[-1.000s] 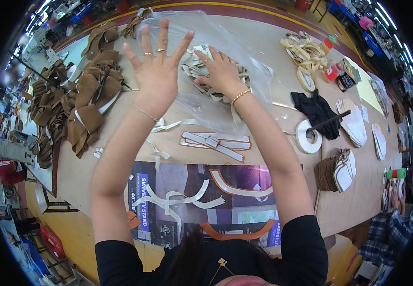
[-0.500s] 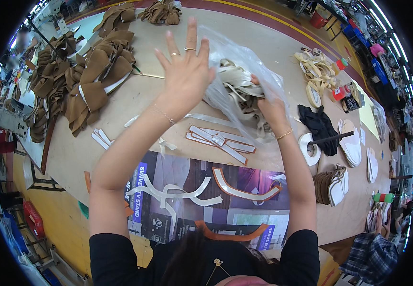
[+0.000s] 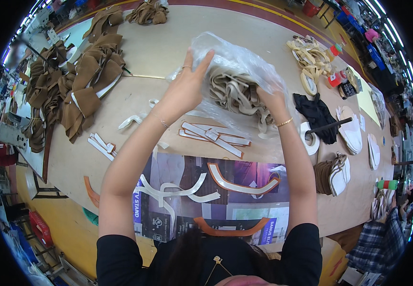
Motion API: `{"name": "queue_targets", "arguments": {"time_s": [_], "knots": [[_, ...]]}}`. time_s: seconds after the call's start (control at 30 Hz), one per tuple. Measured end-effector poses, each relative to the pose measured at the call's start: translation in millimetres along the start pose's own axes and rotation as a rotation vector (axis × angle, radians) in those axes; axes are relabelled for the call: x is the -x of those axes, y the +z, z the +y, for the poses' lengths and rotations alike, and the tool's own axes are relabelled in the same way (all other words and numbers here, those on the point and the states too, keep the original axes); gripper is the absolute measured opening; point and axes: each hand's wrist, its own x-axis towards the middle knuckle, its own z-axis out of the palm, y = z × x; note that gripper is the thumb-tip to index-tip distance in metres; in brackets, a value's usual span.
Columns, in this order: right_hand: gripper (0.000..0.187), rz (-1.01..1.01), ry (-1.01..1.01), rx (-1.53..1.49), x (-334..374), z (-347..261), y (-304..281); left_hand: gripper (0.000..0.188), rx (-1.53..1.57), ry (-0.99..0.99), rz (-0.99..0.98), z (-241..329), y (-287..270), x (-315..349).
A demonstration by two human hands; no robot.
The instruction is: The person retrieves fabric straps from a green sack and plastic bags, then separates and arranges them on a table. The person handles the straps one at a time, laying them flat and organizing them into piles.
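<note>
A clear plastic bag stuffed with pale cream strips lies on the table in front of me. My left hand is at the bag's left edge, fingers stretched and spread against the plastic. On the other side, my right hand grips the bag, its fingertips partly veiled by plastic beside the strips. Closer to me are white strips with orange-brown edges, lying crossed. A curved white-and-orange piece, loose white curved strips and an orange-brown curved piece rest on a printed cardboard sheet.
Brown cut pieces are heaped at left. On the right are a white tape roll by a dark rod, black cloth, stacked brown-and-white pieces, cream bands and a red-labelled bottle. Another person is at far right.
My left hand has come down from above onto the bag's left edge. The bag's plastic has shifted and spread, showing more of the strips. My right hand stays at its right side.
</note>
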Motion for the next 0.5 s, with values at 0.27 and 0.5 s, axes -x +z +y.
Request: {"name": "queue_targets", "arguments": {"time_s": [0.27, 0.5], "knots": [[0.039, -0.200, 0.426, -0.143, -78, 16, -24, 0.075, -0.155, 0.187, 0.461, 2, 11, -9], [0.043, -0.189, 0.409, -0.292, -94, 42, -23, 0.035, -0.161, 0.214, 0.311, 14, 37, -52]]}}
